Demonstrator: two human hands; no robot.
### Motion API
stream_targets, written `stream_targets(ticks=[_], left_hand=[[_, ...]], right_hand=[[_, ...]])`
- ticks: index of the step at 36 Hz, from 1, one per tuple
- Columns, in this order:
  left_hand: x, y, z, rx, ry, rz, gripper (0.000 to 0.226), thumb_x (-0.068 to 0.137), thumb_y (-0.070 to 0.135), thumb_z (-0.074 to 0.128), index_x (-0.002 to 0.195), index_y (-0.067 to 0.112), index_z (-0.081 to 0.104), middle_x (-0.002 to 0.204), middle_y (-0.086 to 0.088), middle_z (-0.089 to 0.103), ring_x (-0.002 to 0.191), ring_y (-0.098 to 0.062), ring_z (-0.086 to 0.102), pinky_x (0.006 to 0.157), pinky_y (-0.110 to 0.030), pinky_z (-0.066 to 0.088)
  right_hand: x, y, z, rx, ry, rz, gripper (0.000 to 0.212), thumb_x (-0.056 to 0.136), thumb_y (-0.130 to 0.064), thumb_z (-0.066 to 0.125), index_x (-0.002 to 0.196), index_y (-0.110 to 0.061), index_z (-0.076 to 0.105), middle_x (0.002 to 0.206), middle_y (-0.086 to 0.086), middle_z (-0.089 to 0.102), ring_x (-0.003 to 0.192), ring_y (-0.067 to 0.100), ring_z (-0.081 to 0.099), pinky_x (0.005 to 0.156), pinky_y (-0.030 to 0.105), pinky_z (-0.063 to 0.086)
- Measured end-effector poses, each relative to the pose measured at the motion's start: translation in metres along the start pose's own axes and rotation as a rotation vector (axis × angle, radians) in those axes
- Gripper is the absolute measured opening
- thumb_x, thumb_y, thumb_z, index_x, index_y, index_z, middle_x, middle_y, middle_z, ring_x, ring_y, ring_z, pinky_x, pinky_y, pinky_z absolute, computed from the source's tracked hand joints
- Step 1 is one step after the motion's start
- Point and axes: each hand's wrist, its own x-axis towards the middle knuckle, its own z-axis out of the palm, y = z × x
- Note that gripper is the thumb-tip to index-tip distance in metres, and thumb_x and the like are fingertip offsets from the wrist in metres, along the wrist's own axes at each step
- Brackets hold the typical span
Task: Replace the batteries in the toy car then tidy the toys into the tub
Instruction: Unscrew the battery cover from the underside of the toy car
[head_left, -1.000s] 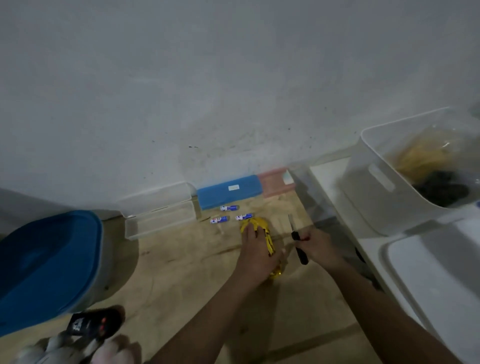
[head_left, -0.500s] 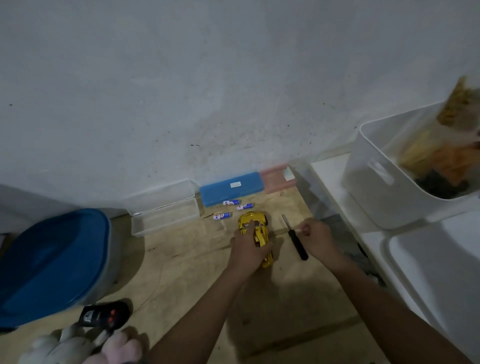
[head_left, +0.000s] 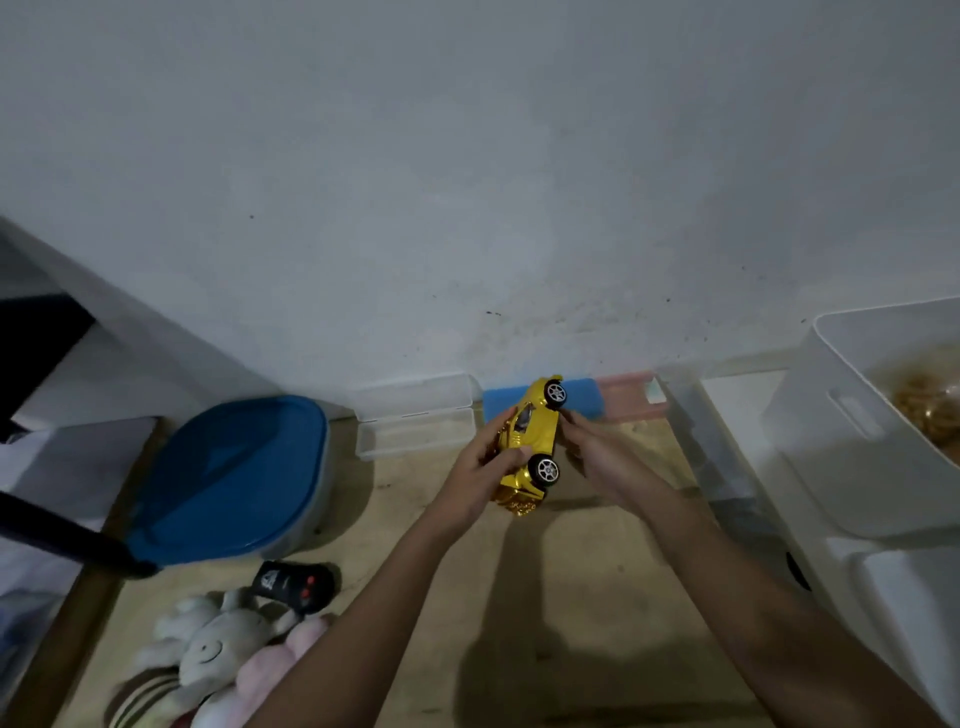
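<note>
Two plush toys (head_left: 208, 660) at near left, heaped on wooden surface (head_left: 571, 623). At the heap's far edge: black remote control (head_left: 293, 584), red buttons up. Further in, mid-frame: toy car (head_left: 535, 441), yellow, held clear of the surface between both hands, tipped on its side, two wheels facing right, one end toward the camera. Left hand (head_left: 478, 467): fingers curled over the roof side, gripping the car. Right hand (head_left: 602, 457): fingertips against the underside, near the far wheel; curled round it or merely touching, cannot tell. Left of the hands: round blue-lidded container (head_left: 234, 478), lid on. Behind the car, along foot of wall (head_left: 467, 182): clear plastic case (head_left: 415, 415), blue case (head_left: 584, 400) partly hidden by the car, pink case (head_left: 626, 402), in a row. Far right: white tub (head_left: 857, 431), well apart from the car, brownish-gold contents inside, kind not legible.
</note>
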Motion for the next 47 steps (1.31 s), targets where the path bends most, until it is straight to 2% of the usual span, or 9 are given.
stream_targets(ticks=[8,15,21,25,28,32,38,42,47], left_hand=[[-0.010,0.012,-0.013,-0.119,-0.098,-0.040,0.053,0.080,0.026,0.055,0.132,0.027,0.046,0.118,-0.006,0.061,0.094,-0.016,0.063,0.065,-0.022,0.051],[-0.005,0.019,-0.013,0.080,-0.197,-0.129,0.061,0.084,0.048,0.049,0.141,0.043,0.025,0.134,-0.003,0.052,0.118,-0.024,0.053,0.070,-0.028,0.052],[-0.005,0.022,-0.011,0.158,-0.227,-0.142,0.086,0.076,0.062,0.058,0.145,0.040,0.013,0.142,0.001,0.041,0.125,-0.018,0.047,0.102,-0.042,0.044],[-0.005,0.024,-0.011,0.241,-0.271,-0.102,0.101,0.063,0.054,0.069,0.144,0.034,0.012,0.134,0.006,0.044,0.117,-0.010,0.051,0.096,-0.028,0.046],[-0.002,0.024,-0.012,0.217,-0.251,-0.098,0.099,0.063,0.050,0.071,0.144,0.032,0.017,0.131,0.003,0.048,0.115,-0.013,0.055,0.099,-0.036,0.047],[0.001,0.024,-0.012,0.150,-0.207,-0.105,0.096,0.077,0.043,0.064,0.148,0.040,0.000,0.136,0.003,0.040,0.114,-0.015,0.055,0.103,-0.040,0.043],[0.004,0.021,-0.009,0.202,-0.210,-0.063,0.089,0.093,0.026,0.056,0.143,0.048,-0.014,0.145,0.000,0.035,0.118,-0.013,0.053,0.089,-0.021,0.049],[0.003,0.017,-0.011,0.292,-0.239,-0.029,0.103,0.084,0.022,0.069,0.138,0.057,-0.011,0.139,-0.001,0.040,0.127,-0.017,0.045,0.103,-0.035,0.044],[0.004,0.014,-0.011,0.367,-0.259,0.001,0.111,0.075,0.019,0.077,0.128,0.071,-0.006,0.134,0.000,0.044,0.123,-0.015,0.044,0.095,-0.043,0.050]], right_hand=[[-0.002,-0.021,0.006,0.297,-0.108,-0.050,0.045,0.094,-0.014,0.047,0.138,-0.012,0.038,0.117,0.013,0.056,0.112,0.026,0.052,0.106,0.038,0.035],[-0.004,-0.035,0.007,0.351,-0.168,-0.061,0.040,0.090,-0.010,0.053,0.129,-0.013,0.044,0.112,0.015,0.061,0.096,0.028,0.059,0.096,0.037,0.044],[-0.005,-0.039,0.000,0.282,-0.191,-0.010,0.045,0.087,-0.016,0.058,0.130,-0.014,0.045,0.106,0.010,0.064,0.097,0.023,0.060,0.094,0.036,0.045],[-0.006,-0.044,-0.002,0.257,-0.216,-0.012,0.038,0.092,-0.012,0.051,0.129,-0.018,0.044,0.112,0.011,0.061,0.102,0.023,0.059,0.091,0.033,0.047],[-0.005,-0.046,-0.003,0.205,-0.200,-0.035,0.040,0.090,-0.013,0.054,0.128,-0.019,0.044,0.115,0.011,0.061,0.106,0.023,0.057,0.088,0.032,0.046],[-0.005,-0.046,-0.004,0.254,-0.175,-0.028,0.035,0.089,-0.014,0.056,0.122,-0.013,0.045,0.117,0.015,0.058,0.110,0.025,0.056,0.097,0.036,0.046],[-0.003,-0.048,-0.004,0.247,-0.110,-0.049,0.033,0.089,-0.014,0.059,0.119,-0.010,0.046,0.120,0.019,0.057,0.113,0.029,0.055,0.099,0.041,0.045],[-0.001,-0.049,-0.003,0.100,-0.038,-0.109,0.026,0.089,-0.016,0.059,0.112,-0.009,0.048,0.105,0.016,0.059,0.102,0.029,0.056,0.094,0.044,0.043],[-0.003,-0.051,0.000,-0.052,0.014,-0.174,0.035,0.089,-0.019,0.060,0.119,-0.005,0.050,0.095,0.013,0.059,0.091,0.026,0.059,0.084,0.037,0.048]])
